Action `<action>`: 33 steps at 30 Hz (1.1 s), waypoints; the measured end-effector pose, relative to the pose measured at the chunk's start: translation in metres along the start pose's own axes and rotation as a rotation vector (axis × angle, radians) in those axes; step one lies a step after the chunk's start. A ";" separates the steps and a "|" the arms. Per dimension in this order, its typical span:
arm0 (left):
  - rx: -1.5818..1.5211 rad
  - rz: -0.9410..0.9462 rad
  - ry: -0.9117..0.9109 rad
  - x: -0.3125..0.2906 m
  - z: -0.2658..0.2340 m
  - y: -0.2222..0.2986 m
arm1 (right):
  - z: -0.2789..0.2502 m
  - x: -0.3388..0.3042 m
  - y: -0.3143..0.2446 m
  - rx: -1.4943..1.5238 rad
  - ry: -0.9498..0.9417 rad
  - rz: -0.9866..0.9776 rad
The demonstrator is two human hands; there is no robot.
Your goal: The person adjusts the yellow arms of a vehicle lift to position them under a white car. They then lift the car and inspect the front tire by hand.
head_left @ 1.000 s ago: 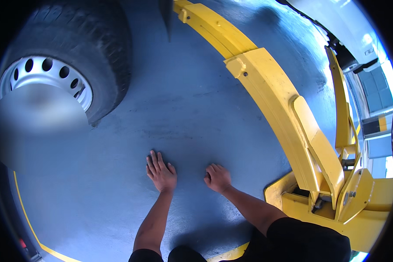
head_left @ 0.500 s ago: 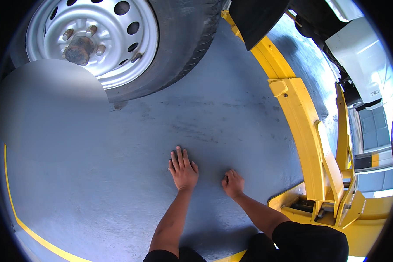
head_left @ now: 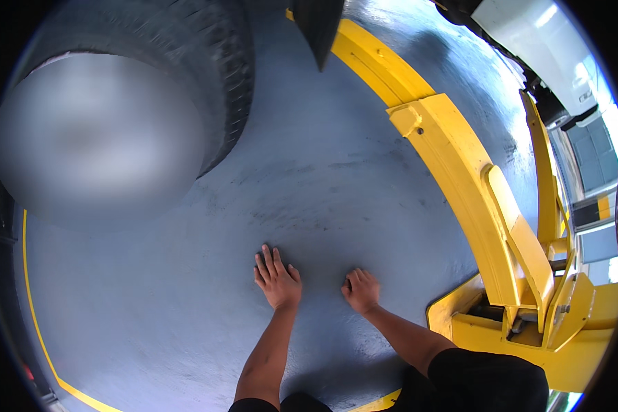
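Well apart from one yellow line (head_left: 34, 312) near the grey floor's (head_left: 151, 309) left edge and two yellow metal arms (head_left: 453, 165), the left hand (head_left: 279, 281) is spread, the right hand (head_left: 362, 290) clenched.

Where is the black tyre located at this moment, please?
In the head view, the black tyre is at the upper left, left of the yellow metal arm and beyond the left hand, up and to its left.

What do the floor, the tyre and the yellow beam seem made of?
Floor: perhaps painted concrete; smooth, blue-grey, with scuffs and a sheen.
Tyre: rubber, dark and dull, judging by its moulded tread.
Yellow beam: probably painted steel, given its glossy coat and plate-like edges.
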State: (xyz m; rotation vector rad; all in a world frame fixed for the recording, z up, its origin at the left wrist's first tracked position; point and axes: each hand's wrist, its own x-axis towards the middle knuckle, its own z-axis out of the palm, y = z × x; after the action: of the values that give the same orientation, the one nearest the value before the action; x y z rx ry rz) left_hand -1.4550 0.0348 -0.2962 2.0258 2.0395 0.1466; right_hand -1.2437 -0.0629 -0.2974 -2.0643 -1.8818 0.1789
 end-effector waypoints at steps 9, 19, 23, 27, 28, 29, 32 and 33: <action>0.082 0.056 0.088 0.003 0.017 0.002 | 0.007 0.002 0.011 0.116 0.054 0.017; 0.136 0.025 0.052 0.003 0.027 0.004 | 0.006 0.000 0.018 0.139 -0.144 0.083; 0.158 0.033 0.038 0.004 0.032 0.007 | 0.011 -0.001 0.022 0.172 -0.080 0.077; 0.163 0.063 0.059 0.005 0.039 0.003 | 0.015 -0.001 0.026 0.236 0.041 0.063; 0.156 0.079 0.064 0.004 0.042 0.003 | 0.016 -0.001 0.027 0.235 0.037 0.063; 0.157 0.075 0.062 0.003 0.042 0.001 | 0.018 -0.001 0.027 0.234 0.033 0.064; 0.144 0.075 0.065 0.005 0.046 0.002 | 0.021 -0.003 0.028 0.222 0.032 0.070; 0.141 0.076 0.064 0.005 0.048 0.002 | 0.021 -0.004 0.029 0.215 0.027 0.070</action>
State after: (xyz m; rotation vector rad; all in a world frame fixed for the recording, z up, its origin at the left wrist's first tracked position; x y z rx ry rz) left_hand -1.4409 0.0341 -0.3425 2.2110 2.0652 0.0847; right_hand -1.2233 -0.0653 -0.3275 -1.9768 -1.6950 0.3520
